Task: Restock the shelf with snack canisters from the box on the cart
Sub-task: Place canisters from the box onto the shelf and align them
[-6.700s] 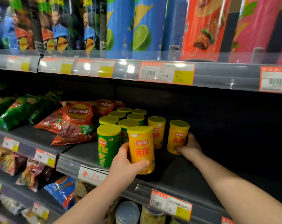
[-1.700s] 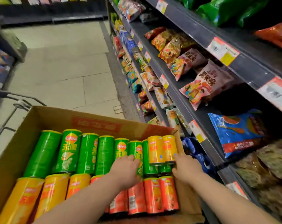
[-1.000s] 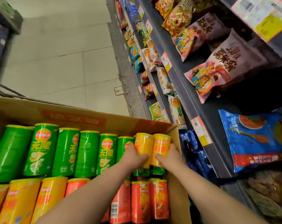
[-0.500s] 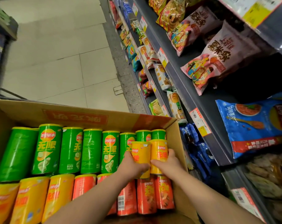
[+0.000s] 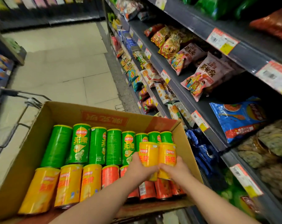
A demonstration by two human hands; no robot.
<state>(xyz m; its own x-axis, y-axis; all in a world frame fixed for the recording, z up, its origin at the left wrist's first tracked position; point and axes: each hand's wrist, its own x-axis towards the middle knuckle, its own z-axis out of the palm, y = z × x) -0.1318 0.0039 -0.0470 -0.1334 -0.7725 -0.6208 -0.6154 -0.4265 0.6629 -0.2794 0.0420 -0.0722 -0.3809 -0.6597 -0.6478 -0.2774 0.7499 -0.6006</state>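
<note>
– Tiled aisle floor (image 5: 64, 62) ahead, shelf (image 5: 183, 96) running along the right; what have you got hold of?

– From the hands out: my left hand (image 5: 138, 165) is curled round one yellow canister (image 5: 148, 152); my right hand (image 5: 177, 168) is curled round a second yellow canister (image 5: 167, 152) touching it; both are raised above the rows lying in the box (image 5: 104, 118).

– What's left in there?

– Plenty; green canisters (image 5: 96, 146) line the far wall; three more yellow canisters (image 5: 69, 183) and several orange-red canisters (image 5: 161, 188) lie nearer me; the box sits on the cart (image 5: 26, 94), whose handle shows at the left.

– And the shelf itself?

– Only snack bags (image 5: 200, 75) show on it from here; the canister spot is out of view, so I can't tell how much is stocked; I'd judge this pair lifted but not yet placed, with most of the load to go.
</note>
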